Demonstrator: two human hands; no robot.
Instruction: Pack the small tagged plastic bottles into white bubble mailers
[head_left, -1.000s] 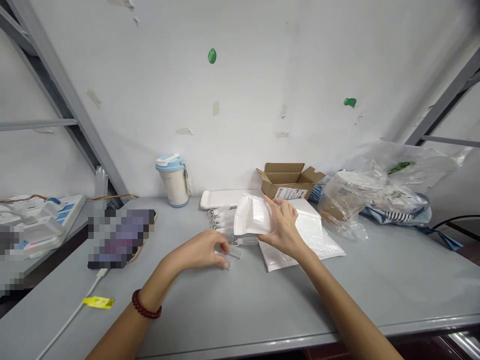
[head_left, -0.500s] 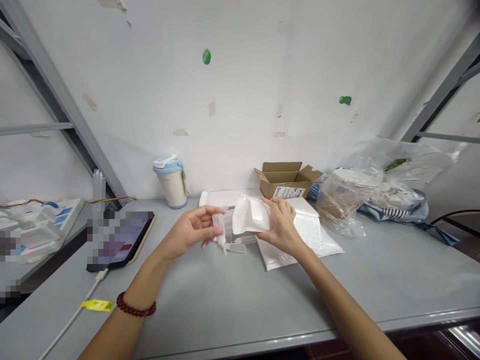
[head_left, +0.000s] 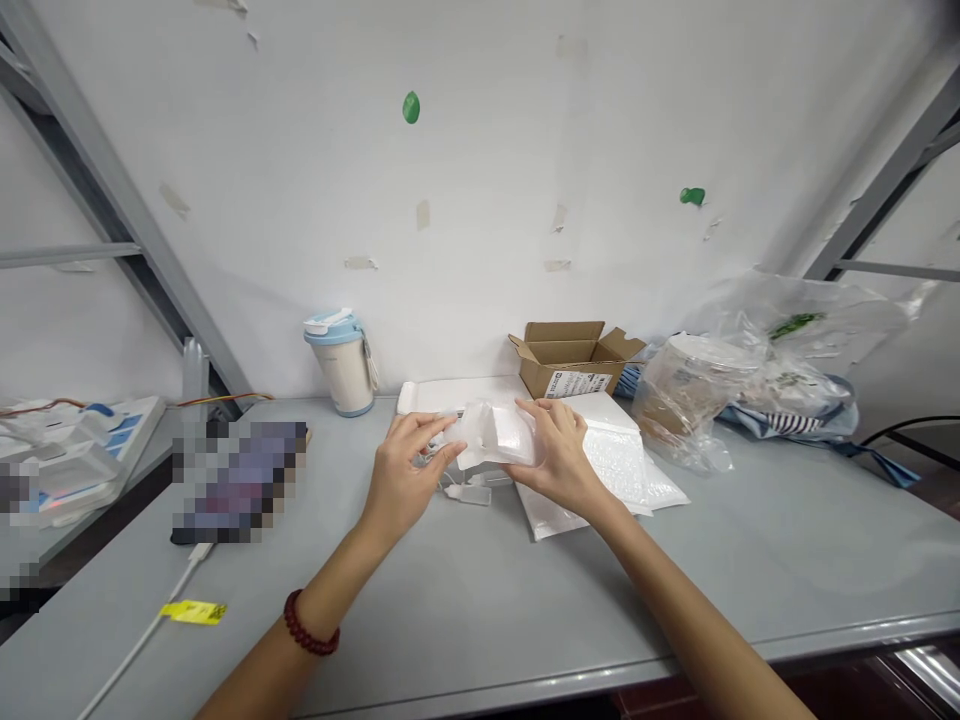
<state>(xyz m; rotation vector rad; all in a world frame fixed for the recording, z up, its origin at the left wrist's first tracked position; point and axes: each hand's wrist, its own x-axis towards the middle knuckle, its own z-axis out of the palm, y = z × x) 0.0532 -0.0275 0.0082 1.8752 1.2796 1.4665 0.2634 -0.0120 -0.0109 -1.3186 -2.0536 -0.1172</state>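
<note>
"What is your left hand doing?"

"My left hand (head_left: 405,470) has its thumb and fingertips drawn close together, pinching a small clear piece (head_left: 451,432). My fingers cover much of it, so its full shape is hard to make out."

"And the right?"

"My right hand (head_left: 559,455) is curved around the far end of a small white pouch (head_left: 512,432), thumb below and fingers above. The gap between them is just the pouch's thickness."

"Where is the pouch, exactly?"

"Between my two hands, lifted above the grey table (head_left: 450,610). Its left end meets the fingertips of my left hand, and the clear piece is right at that edge. I can't tell whether any of it is inside."

"What lies under your hands?"

"A clear tag with a white end (head_left: 471,494) lies on the table, just below the pouch. More of the same sort sit behind, mostly hidden by my fingers. A larger white bubble mailer (head_left: 619,465) lies flat beneath and beside my right hand."

"And further off?"

"A cardboard box (head_left: 536,378) stands with its flaps up behind the mailer. A cup with a blue lid (head_left: 345,375) stands upright by the wall, and my phone (head_left: 240,485) is well to the left."
</note>
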